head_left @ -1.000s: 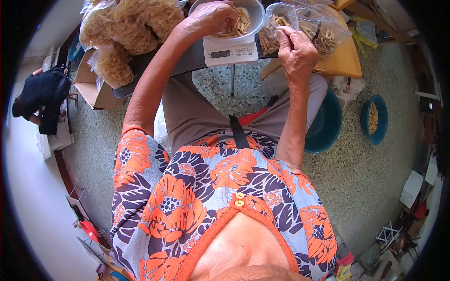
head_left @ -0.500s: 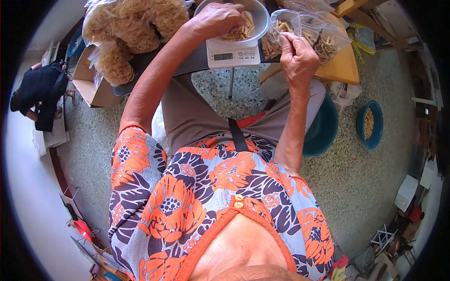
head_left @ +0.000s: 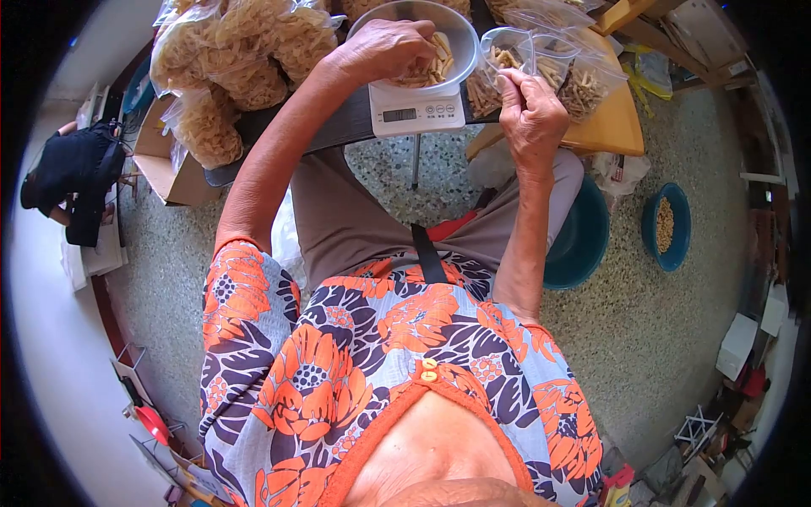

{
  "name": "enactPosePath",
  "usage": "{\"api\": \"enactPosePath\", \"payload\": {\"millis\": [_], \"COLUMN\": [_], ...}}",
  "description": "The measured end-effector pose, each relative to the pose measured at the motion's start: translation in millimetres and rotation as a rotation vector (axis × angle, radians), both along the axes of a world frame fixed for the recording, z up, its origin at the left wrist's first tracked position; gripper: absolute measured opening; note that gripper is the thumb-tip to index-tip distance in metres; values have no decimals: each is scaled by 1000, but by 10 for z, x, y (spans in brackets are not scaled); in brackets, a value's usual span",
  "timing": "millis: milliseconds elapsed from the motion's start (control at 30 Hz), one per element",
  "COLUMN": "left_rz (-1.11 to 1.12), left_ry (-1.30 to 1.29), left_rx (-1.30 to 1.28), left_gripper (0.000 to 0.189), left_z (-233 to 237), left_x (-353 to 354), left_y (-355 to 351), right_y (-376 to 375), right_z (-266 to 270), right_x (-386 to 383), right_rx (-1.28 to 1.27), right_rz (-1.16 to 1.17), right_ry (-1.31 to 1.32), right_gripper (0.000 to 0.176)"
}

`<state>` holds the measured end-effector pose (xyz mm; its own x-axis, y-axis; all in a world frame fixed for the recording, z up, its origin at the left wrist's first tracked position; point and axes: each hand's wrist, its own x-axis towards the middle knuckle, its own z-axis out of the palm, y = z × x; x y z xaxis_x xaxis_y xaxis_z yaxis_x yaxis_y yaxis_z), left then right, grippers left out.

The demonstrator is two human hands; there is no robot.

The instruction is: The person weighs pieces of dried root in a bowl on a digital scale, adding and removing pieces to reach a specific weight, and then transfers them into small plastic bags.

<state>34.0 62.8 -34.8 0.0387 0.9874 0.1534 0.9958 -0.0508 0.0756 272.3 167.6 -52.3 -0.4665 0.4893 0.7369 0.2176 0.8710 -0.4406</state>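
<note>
My left hand (head_left: 390, 52) reaches over the rim into a clear plastic bowl (head_left: 467, 51), its fingers curled and their tips hidden. Short, pale brown dried sticks (head_left: 441, 66) lie in the bowl beside these fingers. Under the bowl is a white digital scale (head_left: 420, 118) with a small grey display, its digits too small to read. My right hand (head_left: 534, 114) pinches the near edge of a clear plastic bag (head_left: 509, 38), thumb and forefinger together. The bag's mouth is spread, and similar sticks show inside it.
Bulging bags of thin tan dried pieces (head_left: 274, 51) are heaped at the left. More bags of sticks (head_left: 583, 89) lie by a wooden stool (head_left: 621, 127). On the floor are a cardboard box (head_left: 169, 165), a green basin (head_left: 583, 245) and a smaller basin (head_left: 651, 228). Another person (head_left: 76, 173) bends at far left.
The view has shifted slightly, with the table things a little lower in it. My left hand stays in the bowl with its fingers lower among the sticks. My right hand keeps its pinch on the bag.
</note>
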Motion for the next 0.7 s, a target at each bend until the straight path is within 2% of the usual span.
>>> {"api": "enactPosePath", "payload": {"millis": [67,133,167,233,267,333,367,400,467,500,533,600,667,700], "left_rz": [2,-62,-63,-165,-165,164,120,119,106,146,146,-36,-10,98], "left_ry": [-40,-126,-128,-498,-498,-1060,-1264,-1263,-1896,-2055,-2053,-2235,-2262,-2231], "left_rx": [14,217,212,259,257,59,127,124,6,50,49,-74,-50,35], "left_gripper": [7,4,4,6,6,5,6,6,10,11,11,9,9,9], "left_z": [-46,-113,-75,24,18,9,-30,-50,-25,16,28,71,84,98], "left_x": [-21,-69,-85,-138,-147,-160,-166,-211,-261,-203,-196,-160,-39,32], "left_y": [-7,0,0,12,2,-10,11,12,-9,11,11,21,49,62], "right_y": [8,16,11,10,9,20,18,14,10,11,13,16,3,-5], "right_z": [-7,-18,-21,-20,-24,-25,-15,-8,-5,-9,-11,-22,-20,-9], "right_x": [-5,-6,-2,-1,1,3,7,14,15,12,7,-5,-4,-5], "right_rx": [-7,21,17,12,10,12,12,-5,-23,-23,-23,-12,-3,3], "right_rz": [4,10,8,6,4,8,5,2,-1,1,4,4,-1,1], "right_ry": [10,19,18,14,14,10,12,6,1,6,13,22,27,33], "right_gripper": [12,12,12,12,12,13,13,13,13,13,13,12,12,12]}}
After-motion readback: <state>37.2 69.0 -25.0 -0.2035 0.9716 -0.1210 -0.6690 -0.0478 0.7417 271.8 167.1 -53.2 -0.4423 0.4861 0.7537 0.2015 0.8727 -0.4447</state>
